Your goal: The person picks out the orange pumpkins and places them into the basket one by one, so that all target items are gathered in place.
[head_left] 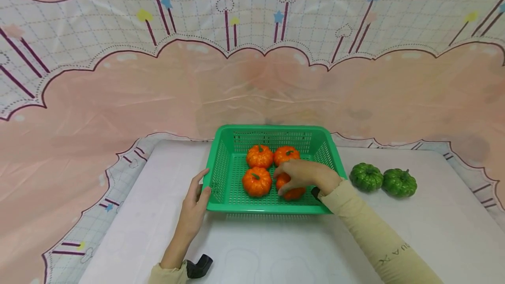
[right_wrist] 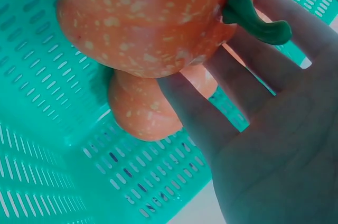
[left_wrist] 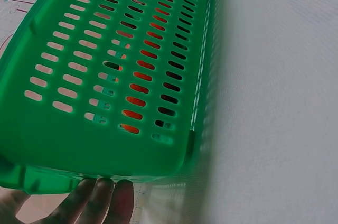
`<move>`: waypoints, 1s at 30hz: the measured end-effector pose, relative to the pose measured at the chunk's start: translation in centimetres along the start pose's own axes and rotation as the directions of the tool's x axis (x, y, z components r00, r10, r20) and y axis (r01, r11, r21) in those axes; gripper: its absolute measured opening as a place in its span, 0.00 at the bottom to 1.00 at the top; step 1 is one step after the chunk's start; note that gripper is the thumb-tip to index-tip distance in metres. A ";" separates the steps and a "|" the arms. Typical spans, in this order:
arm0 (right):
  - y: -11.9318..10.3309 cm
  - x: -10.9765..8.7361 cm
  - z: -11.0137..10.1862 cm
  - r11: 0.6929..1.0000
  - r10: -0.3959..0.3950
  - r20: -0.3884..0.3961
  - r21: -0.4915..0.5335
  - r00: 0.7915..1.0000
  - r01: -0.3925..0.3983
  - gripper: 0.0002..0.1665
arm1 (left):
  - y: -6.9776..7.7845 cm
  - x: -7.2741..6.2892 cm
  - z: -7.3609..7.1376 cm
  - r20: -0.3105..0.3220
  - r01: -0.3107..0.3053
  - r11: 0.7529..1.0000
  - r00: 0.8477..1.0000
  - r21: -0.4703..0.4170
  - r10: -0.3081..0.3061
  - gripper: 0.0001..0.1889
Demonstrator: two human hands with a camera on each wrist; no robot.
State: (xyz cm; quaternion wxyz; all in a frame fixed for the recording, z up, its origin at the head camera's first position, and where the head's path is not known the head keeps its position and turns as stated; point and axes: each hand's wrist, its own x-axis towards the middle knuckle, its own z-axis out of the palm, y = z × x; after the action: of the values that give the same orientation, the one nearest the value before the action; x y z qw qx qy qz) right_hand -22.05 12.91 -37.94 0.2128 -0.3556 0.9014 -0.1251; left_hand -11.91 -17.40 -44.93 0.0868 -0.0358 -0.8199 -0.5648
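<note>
A green plastic basket with slotted walls stands on the table with several orange pumpkins in it. At its left end my left hand holds the rim, the other fingers against the outer wall in the left wrist view. My right hand reaches over the right side, fingers and thumb around the front right pumpkin. In the right wrist view the fingers lie along that speckled pumpkin with its green stem. Beside it sit a front left pumpkin and two back pumpkins.
Two dark green pumpkins lie side by side on the white table, to the right of the basket and beyond my right forearm. A patterned pink and white cloth hangs behind the table.
</note>
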 end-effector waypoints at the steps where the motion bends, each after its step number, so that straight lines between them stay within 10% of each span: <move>1: 0.0 0.0 0.0 1.000 -0.001 -0.004 -0.001 1.000 0.001 0.32 | 0.0 0.0 0.0 -0.001 0.001 1.000 1.000 -0.001 -0.001 0.23; 30: -1.1 -1.0 -0.6 0.999 -0.035 -0.085 0.001 0.996 0.035 0.32 | 1.3 0.6 -0.8 -0.030 -0.051 0.997 0.998 0.053 0.053 0.26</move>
State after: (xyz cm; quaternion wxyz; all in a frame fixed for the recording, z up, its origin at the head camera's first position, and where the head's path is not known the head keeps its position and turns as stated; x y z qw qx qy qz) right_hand -21.06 12.85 -36.68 0.1723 -0.3655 0.9031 -0.1451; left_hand -12.19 -17.66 -43.39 0.1154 -0.0459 -0.8316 -0.5412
